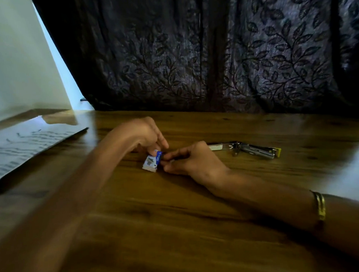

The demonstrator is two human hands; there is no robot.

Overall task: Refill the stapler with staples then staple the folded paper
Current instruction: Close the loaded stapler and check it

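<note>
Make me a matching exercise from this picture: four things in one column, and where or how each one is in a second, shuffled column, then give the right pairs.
Things:
1. staple box
2. stapler
3. paper
4. bangle

Places or states:
A. lies opened on the table, beyond the right hand
B. worn on the right forearm
C. held between the fingertips of the left hand and the right hand
D. lies flat at the table's far left

Pairs: 1-C, 2-A, 3-D, 4-B
</note>
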